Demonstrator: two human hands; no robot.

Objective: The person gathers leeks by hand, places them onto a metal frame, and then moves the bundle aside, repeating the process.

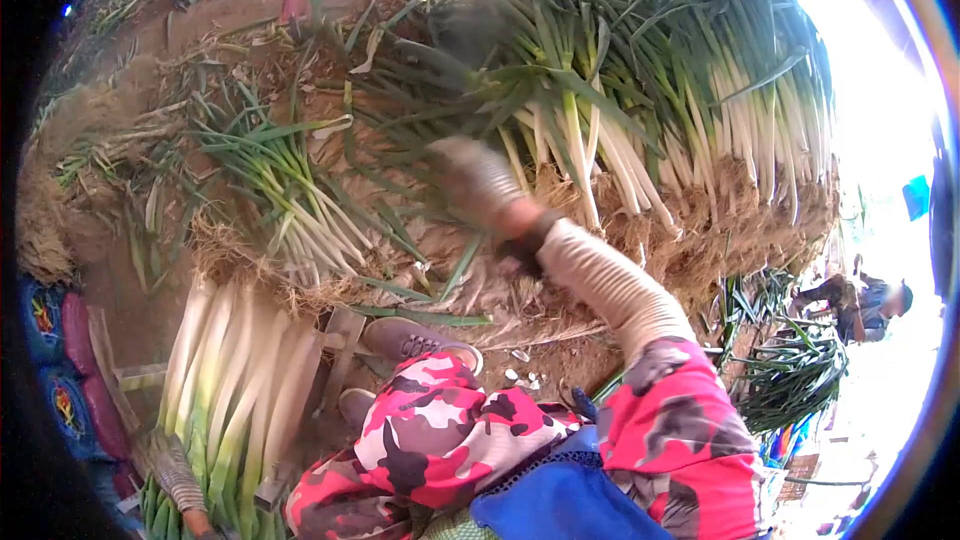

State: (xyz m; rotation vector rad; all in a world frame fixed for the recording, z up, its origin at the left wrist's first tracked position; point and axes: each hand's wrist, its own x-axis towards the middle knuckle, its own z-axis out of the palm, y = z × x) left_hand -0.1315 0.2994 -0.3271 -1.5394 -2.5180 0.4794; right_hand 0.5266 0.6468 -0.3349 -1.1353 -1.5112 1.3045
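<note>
My left hand (pixel 170 470), in a grey-white glove, lies against the left side of a bundle of thick green onions (pixel 230 380), near where white stalks turn green. Its fingers are blurred. The bundle rests in a low frame with metal uprights (pixel 342 355), roots pointing away from me. My right hand (pixel 478 180), gloved too, reaches out beside a big heap of green onions (pixel 600 130). Motion smears its fingers, and I cannot tell whether it holds anything. A smaller loose bunch of green onions (pixel 300 200) lies on the ground between the bundle and the heap.
Trimmed leaves and roots litter the ground around a shoe (pixel 420 342). Blue-and-purple printed packages (pixel 70 370) line the left edge. At the right, a person (pixel 865 310) sits near another pile of green onions (pixel 795 375). A blue cloth (pixel 550 490) covers my lap.
</note>
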